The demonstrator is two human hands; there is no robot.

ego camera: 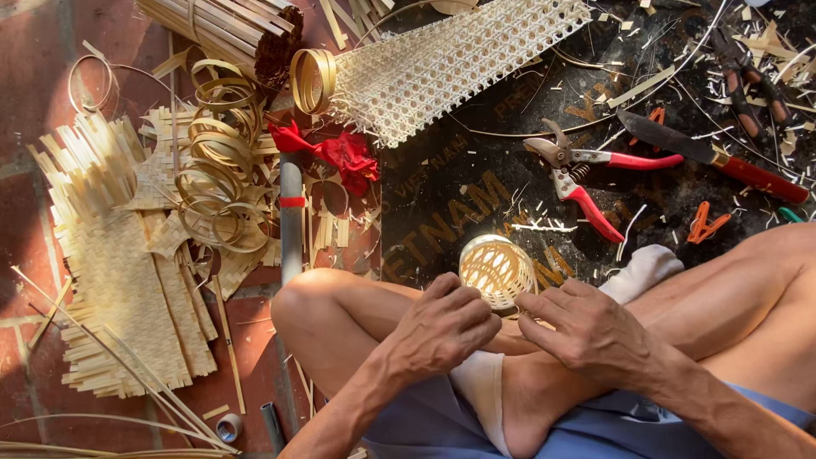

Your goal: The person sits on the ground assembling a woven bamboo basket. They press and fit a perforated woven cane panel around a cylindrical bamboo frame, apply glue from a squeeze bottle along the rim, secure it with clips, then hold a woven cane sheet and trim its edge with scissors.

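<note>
While both hands meet over the crossed legs, the left hand [446, 321] curls its fingers tight against the near rim of a small round openwork basket of pale bamboo strips [496, 269], and the right hand [586, 327] pinches at the same rim from the other side, fingers bent and close together. The basket rests between the two hands, just above the knees, its open mouth tilted toward the dark printed mat [476, 183] that covers the floor ahead. By the look of the grip, the rim is being worked, a strip tucked or pressed home; whichever strip end it is stays hidden under the fingers. A next move would seem to call for a firm hold with one hand while the other feeds or trims a strip.

Beyond the basket, toward the mat's far edge, lie red-handled pruning shears [582, 174] with blades open, and right of them a long knife with a red handle [710, 155]. A sheet of pale hexagonal woven bamboo mesh [442, 64] stretches across the mat's far left corner, with a crumpled red cloth [340, 153] just beside it. On the red brick floor [34, 51] to the left sit coiled bamboo hoops [223, 161] and flat woven bamboo panels [119, 289].
</note>
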